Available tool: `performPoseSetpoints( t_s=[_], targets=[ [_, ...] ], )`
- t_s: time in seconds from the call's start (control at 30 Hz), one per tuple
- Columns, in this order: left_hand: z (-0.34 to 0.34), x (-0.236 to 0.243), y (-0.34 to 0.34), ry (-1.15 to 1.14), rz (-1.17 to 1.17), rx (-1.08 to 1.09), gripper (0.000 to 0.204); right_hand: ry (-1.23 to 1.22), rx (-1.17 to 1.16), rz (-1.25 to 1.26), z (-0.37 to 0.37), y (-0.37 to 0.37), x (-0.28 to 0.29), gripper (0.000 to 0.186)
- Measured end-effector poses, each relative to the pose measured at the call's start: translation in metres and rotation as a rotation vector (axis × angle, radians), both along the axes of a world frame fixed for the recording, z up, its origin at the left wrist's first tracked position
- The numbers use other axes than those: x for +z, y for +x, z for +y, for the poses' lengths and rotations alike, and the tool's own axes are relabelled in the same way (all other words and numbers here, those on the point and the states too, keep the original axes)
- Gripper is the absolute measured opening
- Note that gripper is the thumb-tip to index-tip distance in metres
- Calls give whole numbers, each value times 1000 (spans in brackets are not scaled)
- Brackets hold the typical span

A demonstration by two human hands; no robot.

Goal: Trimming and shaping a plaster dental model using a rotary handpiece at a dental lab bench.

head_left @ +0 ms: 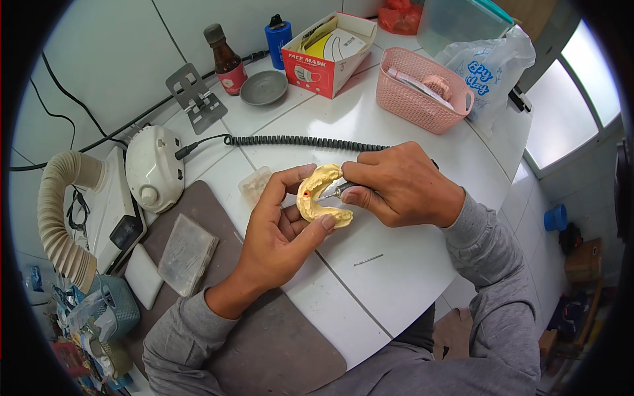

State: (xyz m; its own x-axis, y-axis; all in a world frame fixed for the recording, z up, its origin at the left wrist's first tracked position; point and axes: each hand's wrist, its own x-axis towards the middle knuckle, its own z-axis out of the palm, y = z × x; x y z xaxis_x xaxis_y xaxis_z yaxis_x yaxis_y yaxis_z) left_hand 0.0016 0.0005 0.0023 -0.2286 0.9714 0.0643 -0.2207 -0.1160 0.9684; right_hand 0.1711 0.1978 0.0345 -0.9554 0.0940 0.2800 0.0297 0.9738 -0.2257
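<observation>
While the left hand (272,247) cradles a yellow tooth model (307,206), the right hand (416,188) pinches a drill (343,189) inside its curve; work looks begun but unfinished.

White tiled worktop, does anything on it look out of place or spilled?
No spill shows. Slightly odd: a thin, silvery metal rod lies loose on the white tiled worktop, outside any container, perhaps easily lost.

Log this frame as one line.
left hand: holds dental cast | right hand: holds handpiece, tip at cast's inner curve, contact unclear | thin rod: on table | coiled cord: beyond hands
</observation>
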Motion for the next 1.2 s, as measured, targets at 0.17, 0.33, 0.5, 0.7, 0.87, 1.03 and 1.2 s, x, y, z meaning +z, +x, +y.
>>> performPoseSetpoints(
  t_s=[0.17,0.33,0.5,0.7,0.87,1.03,1.2],
  targets=[
    [0,1,1,1,-2,1,64,-2,0,-4,-1,0,2,35],
    [0,1,0,-3,-4,-2,64,-4,2,2,-1,0,2,35],
    [0,0,0,-2,-1,-1,63,-6,2,-6,-1,0,2,35],
    [0,2,0,0,5,-5,62,-12,-1,-8,0,1,2,35],
    [-1,1,0,1,-3,-7,62,-12,1,-11,-1,1,3,34],
    [0,1,0,3,-5,-11,63,-9,3,-8,0,1,3,33],
    [-1,1,0,-6,6,-11,64,-38,10,-31,0,1,3,37]
  ],
)
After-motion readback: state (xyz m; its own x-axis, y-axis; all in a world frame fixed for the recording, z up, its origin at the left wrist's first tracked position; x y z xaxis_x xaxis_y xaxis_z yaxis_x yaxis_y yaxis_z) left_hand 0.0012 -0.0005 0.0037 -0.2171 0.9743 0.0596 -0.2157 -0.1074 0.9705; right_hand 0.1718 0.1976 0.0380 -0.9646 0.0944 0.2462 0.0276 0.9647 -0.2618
